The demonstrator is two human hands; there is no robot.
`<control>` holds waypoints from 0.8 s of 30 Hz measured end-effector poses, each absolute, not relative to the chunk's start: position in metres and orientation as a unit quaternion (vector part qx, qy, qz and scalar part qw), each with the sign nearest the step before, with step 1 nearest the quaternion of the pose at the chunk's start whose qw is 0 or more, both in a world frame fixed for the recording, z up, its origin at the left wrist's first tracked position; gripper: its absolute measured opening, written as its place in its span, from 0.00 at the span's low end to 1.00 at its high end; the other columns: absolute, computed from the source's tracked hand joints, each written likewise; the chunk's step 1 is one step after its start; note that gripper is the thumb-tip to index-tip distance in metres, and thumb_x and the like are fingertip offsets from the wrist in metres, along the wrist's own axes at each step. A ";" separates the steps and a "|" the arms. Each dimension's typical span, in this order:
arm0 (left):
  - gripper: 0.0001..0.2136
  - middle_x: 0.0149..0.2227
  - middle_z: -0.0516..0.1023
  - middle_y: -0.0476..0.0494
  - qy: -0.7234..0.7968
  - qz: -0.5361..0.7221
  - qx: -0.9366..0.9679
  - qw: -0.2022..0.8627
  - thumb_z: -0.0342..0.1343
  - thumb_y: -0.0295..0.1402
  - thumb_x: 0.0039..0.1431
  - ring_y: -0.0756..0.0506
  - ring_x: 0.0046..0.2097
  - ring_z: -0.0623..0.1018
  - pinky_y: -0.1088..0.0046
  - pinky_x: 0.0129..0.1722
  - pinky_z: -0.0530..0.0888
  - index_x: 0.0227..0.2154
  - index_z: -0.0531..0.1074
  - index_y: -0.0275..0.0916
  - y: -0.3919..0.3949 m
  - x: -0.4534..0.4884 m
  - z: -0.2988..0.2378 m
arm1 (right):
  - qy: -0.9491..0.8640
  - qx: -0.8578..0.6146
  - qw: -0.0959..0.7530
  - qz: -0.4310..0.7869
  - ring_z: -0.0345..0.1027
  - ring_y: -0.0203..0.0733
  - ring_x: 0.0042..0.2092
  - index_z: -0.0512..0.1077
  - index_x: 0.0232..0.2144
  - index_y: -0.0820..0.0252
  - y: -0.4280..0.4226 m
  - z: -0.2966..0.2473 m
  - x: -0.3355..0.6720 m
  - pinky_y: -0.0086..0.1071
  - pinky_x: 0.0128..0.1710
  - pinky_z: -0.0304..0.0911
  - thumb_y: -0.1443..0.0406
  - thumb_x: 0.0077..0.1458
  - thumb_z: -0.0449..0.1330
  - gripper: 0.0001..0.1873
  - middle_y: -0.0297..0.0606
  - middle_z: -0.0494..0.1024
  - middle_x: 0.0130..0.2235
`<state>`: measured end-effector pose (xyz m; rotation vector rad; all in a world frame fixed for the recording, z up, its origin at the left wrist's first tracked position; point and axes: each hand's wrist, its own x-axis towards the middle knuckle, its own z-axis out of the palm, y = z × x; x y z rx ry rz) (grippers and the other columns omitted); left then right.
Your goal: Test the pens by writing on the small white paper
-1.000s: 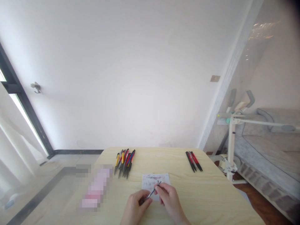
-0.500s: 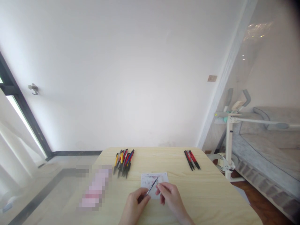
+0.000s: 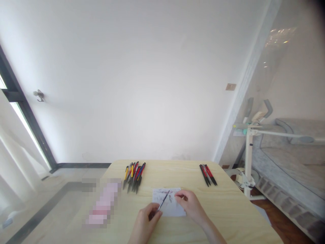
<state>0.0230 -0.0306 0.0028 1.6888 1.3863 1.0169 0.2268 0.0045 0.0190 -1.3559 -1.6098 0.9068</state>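
In the head view my left hand (image 3: 148, 217) pinches a thin pen refill (image 3: 164, 199), which slants up and to the right, dark at its far end. Its near end is hidden in the fingers. Under the refill lies a small white sheet of paper (image 3: 175, 210) covered in part with dark and reddish scribbles. My right hand (image 3: 189, 205) hovers at the paper's right edge, thumb and forefinger pressed together and apart from the refill. Whatever sits between those fingertips, if anything, is too small to tell.
A pile of pens (image 3: 133, 176) in yellow, red, blue and grey with black lies at the table's (image 3: 228, 210) left. Several red and grey pens (image 3: 208, 175) lie in a row at the right. Beyond are a wall, exercise equipment (image 3: 249, 156) and a sofa (image 3: 291, 145).
My right hand has moved up and to the right, away from the refill, uncovering more of the paper. My left hand keeps its pinch on the refill almost unmoved.
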 end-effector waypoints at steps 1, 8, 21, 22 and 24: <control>0.08 0.24 0.75 0.48 0.537 0.398 0.652 0.358 0.52 0.36 0.51 0.48 0.28 0.72 0.75 0.29 0.67 0.30 0.72 0.37 -0.031 0.023 0.003 | -0.659 -0.541 0.403 0.333 0.65 0.38 0.26 0.76 0.26 0.61 0.006 0.020 0.226 0.28 0.25 0.59 0.64 0.45 0.56 0.09 0.36 0.76 0.25; 0.09 0.24 0.74 0.49 0.526 0.407 0.646 0.374 0.52 0.36 0.51 0.48 0.27 0.71 0.76 0.28 0.67 0.31 0.71 0.37 -0.028 0.021 -0.003 | -0.739 -0.572 0.316 0.162 0.66 0.38 0.27 0.77 0.23 0.56 0.018 0.025 0.215 0.28 0.28 0.55 0.67 0.45 0.57 0.08 0.37 0.76 0.24; 0.08 0.22 0.73 0.50 0.511 0.430 0.632 0.393 0.53 0.37 0.51 0.49 0.26 0.71 0.76 0.27 0.66 0.30 0.72 0.38 -0.026 0.019 -0.012 | -0.745 -0.654 0.119 0.057 0.69 0.41 0.36 0.75 0.26 0.55 0.018 0.031 0.195 0.28 0.33 0.56 0.64 0.49 0.54 0.09 0.37 0.77 0.31; 0.08 0.22 0.73 0.50 0.510 0.431 0.631 0.395 0.53 0.37 0.51 0.49 0.26 0.71 0.76 0.27 0.66 0.30 0.72 0.38 -0.026 0.019 -0.012 | -0.744 -0.655 0.118 0.055 0.69 0.41 0.36 0.75 0.26 0.55 0.018 0.030 0.194 0.28 0.33 0.56 0.65 0.49 0.54 0.09 0.37 0.77 0.31; 0.08 0.22 0.73 0.50 0.508 0.432 0.631 0.397 0.53 0.37 0.51 0.49 0.26 0.71 0.77 0.27 0.66 0.30 0.71 0.38 -0.026 0.019 -0.012 | -0.741 -0.659 0.115 0.053 0.70 0.41 0.36 0.75 0.26 0.55 0.018 0.029 0.193 0.28 0.32 0.56 0.65 0.49 0.54 0.09 0.37 0.77 0.31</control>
